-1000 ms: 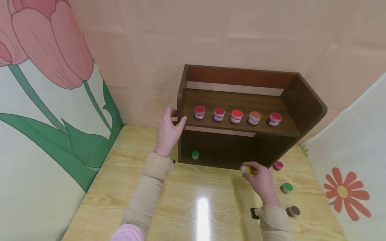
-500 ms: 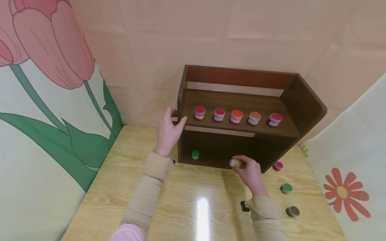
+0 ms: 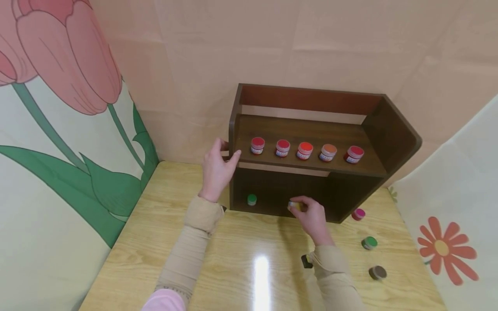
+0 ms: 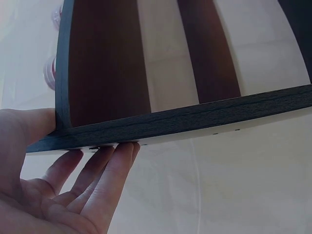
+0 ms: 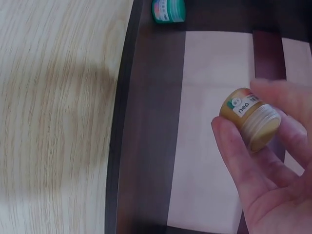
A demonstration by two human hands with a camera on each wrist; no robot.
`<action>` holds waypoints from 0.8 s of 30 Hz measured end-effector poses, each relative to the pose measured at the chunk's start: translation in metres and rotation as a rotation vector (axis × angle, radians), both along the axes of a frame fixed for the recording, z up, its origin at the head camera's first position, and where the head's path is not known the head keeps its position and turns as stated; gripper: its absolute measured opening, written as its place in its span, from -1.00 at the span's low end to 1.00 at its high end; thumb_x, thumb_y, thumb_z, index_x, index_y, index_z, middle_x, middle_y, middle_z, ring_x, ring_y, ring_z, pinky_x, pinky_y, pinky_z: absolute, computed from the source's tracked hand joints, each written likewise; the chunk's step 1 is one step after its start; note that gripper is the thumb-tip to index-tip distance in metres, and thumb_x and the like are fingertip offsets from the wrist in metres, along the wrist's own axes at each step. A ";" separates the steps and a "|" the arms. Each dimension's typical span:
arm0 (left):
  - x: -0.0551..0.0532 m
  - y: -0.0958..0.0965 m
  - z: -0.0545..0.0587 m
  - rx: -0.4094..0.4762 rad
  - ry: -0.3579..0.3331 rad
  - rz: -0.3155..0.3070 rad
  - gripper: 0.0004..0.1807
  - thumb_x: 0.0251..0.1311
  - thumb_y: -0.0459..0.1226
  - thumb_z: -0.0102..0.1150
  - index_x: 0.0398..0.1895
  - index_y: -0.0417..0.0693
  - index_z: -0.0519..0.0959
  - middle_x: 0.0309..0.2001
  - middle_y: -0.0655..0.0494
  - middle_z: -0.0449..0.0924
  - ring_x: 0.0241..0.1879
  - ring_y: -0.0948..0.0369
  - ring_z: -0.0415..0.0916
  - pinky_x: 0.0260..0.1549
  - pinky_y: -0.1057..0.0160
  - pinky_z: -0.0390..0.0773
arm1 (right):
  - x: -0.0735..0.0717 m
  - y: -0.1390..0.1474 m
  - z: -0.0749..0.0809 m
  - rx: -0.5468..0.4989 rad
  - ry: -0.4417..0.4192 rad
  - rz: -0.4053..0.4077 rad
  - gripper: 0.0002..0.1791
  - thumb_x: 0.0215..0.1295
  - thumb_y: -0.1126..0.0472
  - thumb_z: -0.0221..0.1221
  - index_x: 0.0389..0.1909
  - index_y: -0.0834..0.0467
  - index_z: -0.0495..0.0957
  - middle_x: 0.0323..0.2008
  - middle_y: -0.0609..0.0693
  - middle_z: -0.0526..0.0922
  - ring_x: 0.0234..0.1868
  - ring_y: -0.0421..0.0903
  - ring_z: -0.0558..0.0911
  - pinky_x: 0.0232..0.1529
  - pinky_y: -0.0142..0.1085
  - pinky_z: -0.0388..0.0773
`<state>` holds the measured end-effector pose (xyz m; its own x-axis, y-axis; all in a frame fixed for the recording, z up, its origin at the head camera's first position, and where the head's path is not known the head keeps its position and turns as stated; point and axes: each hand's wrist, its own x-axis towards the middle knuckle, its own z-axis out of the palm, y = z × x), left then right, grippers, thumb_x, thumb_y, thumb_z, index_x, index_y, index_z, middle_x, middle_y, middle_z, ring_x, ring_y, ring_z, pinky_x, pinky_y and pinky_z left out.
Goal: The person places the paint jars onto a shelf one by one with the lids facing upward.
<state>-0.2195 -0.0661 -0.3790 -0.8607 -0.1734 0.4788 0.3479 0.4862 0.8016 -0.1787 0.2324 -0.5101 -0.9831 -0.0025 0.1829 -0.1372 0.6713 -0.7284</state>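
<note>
Being held at a tilt, the yellow jar (image 5: 247, 119) is pinched between the thumb and fingers of the right hand (image 3: 313, 218) and is positioned at the front opening of the lower compartment (image 3: 272, 188) of the dark brown shelf unit (image 3: 311, 100). A small green jar (image 3: 252, 200) is seated to its left in that compartment. The left side panel (image 3: 234, 116) is gripped between thumb and fingers by the left hand (image 3: 218, 173). Five red- and orange-lidded jars (image 3: 305, 150) are arranged in a row on the upper shelf (image 3: 299, 127). Right of the unit, a magenta jar (image 3: 359, 214), a second green jar (image 3: 369, 242) and a brown jar (image 3: 378, 272) are placed on the wooden table (image 3: 233, 259).

Dark wood-grain shelf (image 3: 307, 126), glossy pale wood-look tabletop (image 3: 233, 246), smooth plastic-looking jar (image 5: 246, 117).
</note>
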 end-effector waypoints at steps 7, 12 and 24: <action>0.001 0.000 0.000 0.009 0.001 -0.003 -0.70 0.29 -0.25 0.37 -0.08 -0.20 0.49 -0.12 -0.09 0.67 -0.10 -0.01 0.65 -0.23 0.12 0.72 | -0.007 -0.009 0.000 0.000 0.001 0.009 -0.65 0.27 0.23 0.41 0.05 0.21 0.68 -0.15 0.17 0.70 -0.26 0.02 0.67 -0.31 -0.18 0.63; 0.000 0.000 0.000 0.018 0.002 -0.012 -0.70 0.28 -0.26 0.37 -0.08 -0.21 0.49 -0.12 -0.09 0.66 -0.10 -0.02 0.64 -0.22 0.06 0.73 | -0.013 -0.014 -0.002 -0.005 -0.015 -0.011 -0.62 0.22 0.24 0.44 0.04 0.24 0.65 -0.14 0.20 0.71 -0.22 0.07 0.71 -0.29 -0.12 0.68; 0.000 0.000 0.000 0.005 0.003 -0.007 -0.69 0.29 -0.25 0.37 -0.07 -0.20 0.49 -0.10 -0.08 0.66 -0.11 0.01 0.66 -0.24 0.14 0.72 | -0.032 -0.025 -0.008 0.038 0.032 -0.011 -0.56 0.07 0.28 0.52 0.00 0.27 0.68 -0.12 0.20 0.75 -0.22 0.09 0.74 -0.22 -0.03 0.70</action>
